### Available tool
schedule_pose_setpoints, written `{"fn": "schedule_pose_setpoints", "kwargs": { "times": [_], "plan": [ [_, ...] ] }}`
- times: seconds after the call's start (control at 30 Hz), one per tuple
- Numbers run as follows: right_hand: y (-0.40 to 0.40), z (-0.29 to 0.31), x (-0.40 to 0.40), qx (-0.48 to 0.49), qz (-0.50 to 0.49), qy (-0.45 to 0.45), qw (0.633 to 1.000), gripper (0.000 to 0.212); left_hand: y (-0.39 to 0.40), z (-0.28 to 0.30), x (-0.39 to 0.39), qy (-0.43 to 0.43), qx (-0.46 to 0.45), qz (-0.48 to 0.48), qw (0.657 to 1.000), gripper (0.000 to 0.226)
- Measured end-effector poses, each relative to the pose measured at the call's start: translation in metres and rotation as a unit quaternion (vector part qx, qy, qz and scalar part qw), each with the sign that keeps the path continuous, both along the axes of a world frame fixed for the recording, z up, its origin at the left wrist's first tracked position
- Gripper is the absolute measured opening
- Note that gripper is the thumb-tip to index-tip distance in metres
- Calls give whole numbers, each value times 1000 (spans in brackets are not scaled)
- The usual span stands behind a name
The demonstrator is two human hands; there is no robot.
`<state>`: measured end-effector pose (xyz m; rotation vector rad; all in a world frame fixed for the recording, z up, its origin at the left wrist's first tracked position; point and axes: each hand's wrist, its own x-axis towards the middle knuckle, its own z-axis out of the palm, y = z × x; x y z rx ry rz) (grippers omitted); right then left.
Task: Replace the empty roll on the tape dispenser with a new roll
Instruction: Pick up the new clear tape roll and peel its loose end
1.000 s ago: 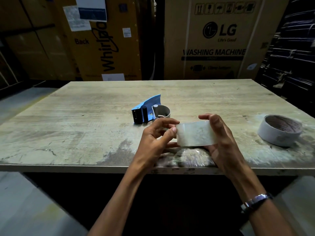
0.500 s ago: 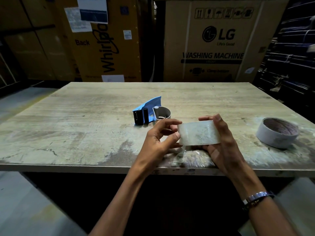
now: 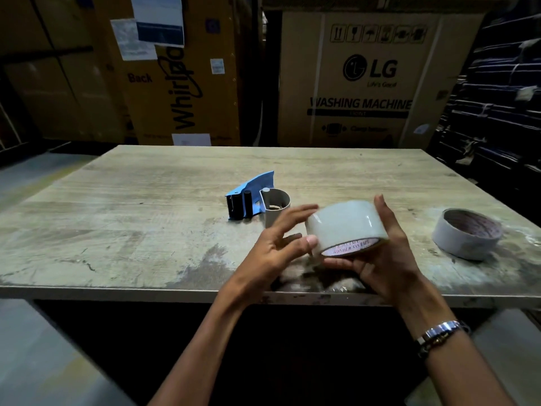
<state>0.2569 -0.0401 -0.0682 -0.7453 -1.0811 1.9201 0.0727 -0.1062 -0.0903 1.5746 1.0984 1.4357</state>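
Tape roll (image 3: 344,227) cradled in right hand (image 3: 383,259); left hand (image 3: 275,247) fingers spread loose, thumb touching roll, blue dispenser (image 3: 250,197) behind.

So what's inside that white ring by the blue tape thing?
The open white ring on the blue metal tape dispenser shows a brownish ring low inside it. The left hand covers its near bottom, so the rest is hidden.
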Motion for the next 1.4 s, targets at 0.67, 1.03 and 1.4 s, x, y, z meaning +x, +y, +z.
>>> {"fn": "schedule_pose_setpoints", "kwargs": {
  "times": [0.67,1.03,1.4],
  "plan": [
    [-34,-19,-14,521,-267,-242,774,18,1,0,34,-177,-37,43,983,31],
    [-25,-2,-12,591,-239,-316,703,9,4,-6,27,-194,-51,46,979,16],
    [-26,-2,-6,614,-234,-340,673,10,0,-4,27,-161,-51,7,986,18]
  ]
}}
